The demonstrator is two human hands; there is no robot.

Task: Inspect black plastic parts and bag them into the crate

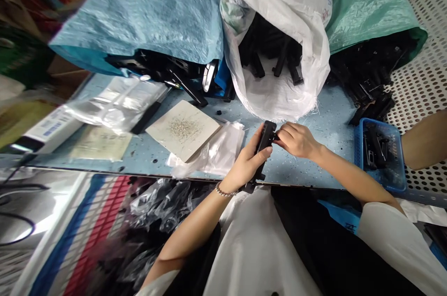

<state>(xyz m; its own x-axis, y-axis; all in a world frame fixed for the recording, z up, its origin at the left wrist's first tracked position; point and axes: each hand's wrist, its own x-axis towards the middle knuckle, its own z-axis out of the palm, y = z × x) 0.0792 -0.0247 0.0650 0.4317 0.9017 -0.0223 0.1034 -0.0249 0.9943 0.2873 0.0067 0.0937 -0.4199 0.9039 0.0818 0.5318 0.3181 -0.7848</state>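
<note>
My left hand [247,162], with a beaded bracelet at the wrist, is wrapped round a long black plastic part [267,135]. The part stands tilted over the front of the table, its upper end leaning away from me. My right hand [297,139] is closed in a pinch against the right side of that part, near its top. Whatever lies between those fingertips is mostly hidden; a dark bit shows there. Just beyond my hands, a white woven sack [275,100] lies with its mouth toward me, and several black parts [279,56] show inside it.
A blue sack [150,16] and a green sack [370,7] hold more black parts. Left of my hands lies a square board [183,128] with grit on it. A blue basket [401,165] of small parts stands right, beside another person's arm [424,140].
</note>
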